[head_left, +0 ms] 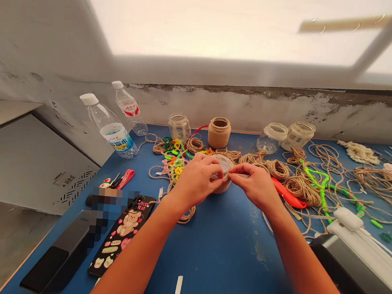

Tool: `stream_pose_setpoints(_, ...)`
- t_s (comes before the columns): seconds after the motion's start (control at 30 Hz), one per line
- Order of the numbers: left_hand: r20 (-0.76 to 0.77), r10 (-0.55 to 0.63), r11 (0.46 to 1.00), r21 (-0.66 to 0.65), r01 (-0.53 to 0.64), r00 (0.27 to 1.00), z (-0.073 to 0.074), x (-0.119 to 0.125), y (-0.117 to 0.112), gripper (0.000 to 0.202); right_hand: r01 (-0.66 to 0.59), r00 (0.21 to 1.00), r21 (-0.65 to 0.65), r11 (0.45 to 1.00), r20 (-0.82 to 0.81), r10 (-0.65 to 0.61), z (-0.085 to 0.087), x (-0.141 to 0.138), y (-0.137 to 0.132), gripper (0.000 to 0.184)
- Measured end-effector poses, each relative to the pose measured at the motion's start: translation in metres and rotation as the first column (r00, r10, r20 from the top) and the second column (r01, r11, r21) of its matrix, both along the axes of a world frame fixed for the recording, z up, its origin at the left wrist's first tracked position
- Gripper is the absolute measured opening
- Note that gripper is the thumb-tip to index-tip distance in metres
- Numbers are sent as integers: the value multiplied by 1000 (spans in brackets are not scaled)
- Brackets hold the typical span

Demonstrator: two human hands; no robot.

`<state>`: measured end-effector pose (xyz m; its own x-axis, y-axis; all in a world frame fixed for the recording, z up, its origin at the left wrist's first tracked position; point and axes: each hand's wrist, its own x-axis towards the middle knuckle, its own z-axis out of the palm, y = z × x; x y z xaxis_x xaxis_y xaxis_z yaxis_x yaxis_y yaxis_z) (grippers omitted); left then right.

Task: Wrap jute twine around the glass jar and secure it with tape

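Head view: the left hand (195,179) and right hand (253,186), both narrowly closed, pinch the top of a small jar (224,167) at the middle of the blue table (226,261), with loose twine (303,189) just beyond.

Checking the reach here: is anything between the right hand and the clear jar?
Nothing visible stands in the way: the right hand touches the clear jar directly, and the left hand holds its other side.

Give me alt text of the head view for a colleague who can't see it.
A left hand and right hand hold a small clear jar between them. Jute twine coils, green pipe cleaners and a red comb lie on the blue table nearby.
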<state>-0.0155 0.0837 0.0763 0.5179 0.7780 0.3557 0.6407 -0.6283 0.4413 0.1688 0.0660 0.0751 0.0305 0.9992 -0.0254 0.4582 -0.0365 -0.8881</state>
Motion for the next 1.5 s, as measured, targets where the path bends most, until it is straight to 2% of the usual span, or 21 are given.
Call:
stream_pose_setpoints(0.23,-11,-21,998,61,21,1000,1,2,-2,12,35,999,8,999,-42,-35,-2,-1,0,18)
stream_pose_setpoints(0.37,-7,-51,997,62,52,999,1,2,-1,17,65,997,-36,997,-44,-66,1,3,1,21)
stream_pose_setpoints(0.47,9,7,1000,27,-7,1000,0,3,-1,6,34,999,-43,999,-40,-36,3,7,1,18)
stream_pose_setpoints(0.6,-10,41,999,14,-41,999,-5,5,-2,35,-4,1000,-9,1000,-25,4,4,12,1,19)
stream_pose_setpoints(0.7,-65,64,998,12,-63,996,-7,7,-3,36,-21,1000,26,999,-3,21,5,13,1,18)
stream_pose_setpoints(0.9,-61,88,995,-46,-91,994,-12,8,-1,49,-27,1000,56,998,-5,28,6,14,2,20)
stream_pose_setpoints(1.03,-41,58,997,-42,-59,998,-13,7,1,43,-52,998,29,998,-17,53,6,16,3,22)
stream_pose_setpoints(1.3,-20,-117,984,-134,113,993,-4,-7,7,44,-105,994,24,994,9,105,9,11,-1,14)
stream_pose_setpoints(1.5,-13,-150,974,-174,145,989,-3,-11,8,43,-122,992,25,992,41,121,12,10,-3,15)
